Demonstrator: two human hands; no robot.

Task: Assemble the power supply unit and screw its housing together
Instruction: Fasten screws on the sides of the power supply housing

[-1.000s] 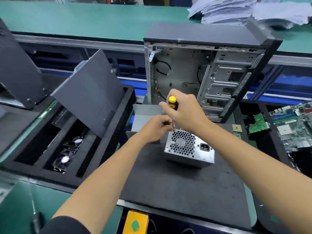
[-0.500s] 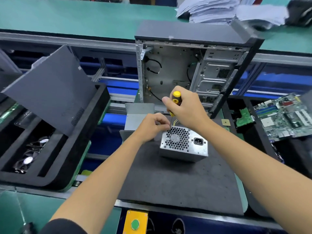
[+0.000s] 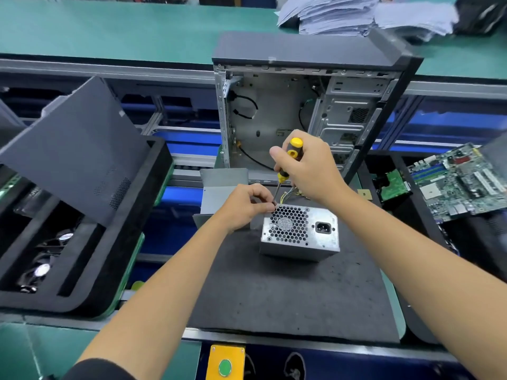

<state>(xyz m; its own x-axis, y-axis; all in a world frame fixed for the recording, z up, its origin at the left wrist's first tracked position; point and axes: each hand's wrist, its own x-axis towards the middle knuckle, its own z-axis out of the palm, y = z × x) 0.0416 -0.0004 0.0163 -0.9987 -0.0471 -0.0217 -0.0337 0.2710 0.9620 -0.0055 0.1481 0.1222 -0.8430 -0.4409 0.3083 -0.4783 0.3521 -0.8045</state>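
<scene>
Two hands: both at far left top corner of power supply unit point(image 3: 300, 231).
Right hand point(image 3: 307, 168): fingers wrapped round yellow-black screwdriver point(image 3: 290, 157), shaft angled down.
Left hand point(image 3: 247, 207): fingertips pinched at screwdriver tip.
Unit: on dark foam mat point(image 3: 288, 292), near open computer case point(image 3: 301, 111).

No text, brand or number can be read anywhere. The motherboard point(image 3: 461, 179) at the right carries markings too small and blurred to make out. The stacked papers point(image 3: 343, 15) at the back show no legible print, and the yellow box point(image 3: 225, 363) at the near edge bears only an unmarked green button.
</scene>
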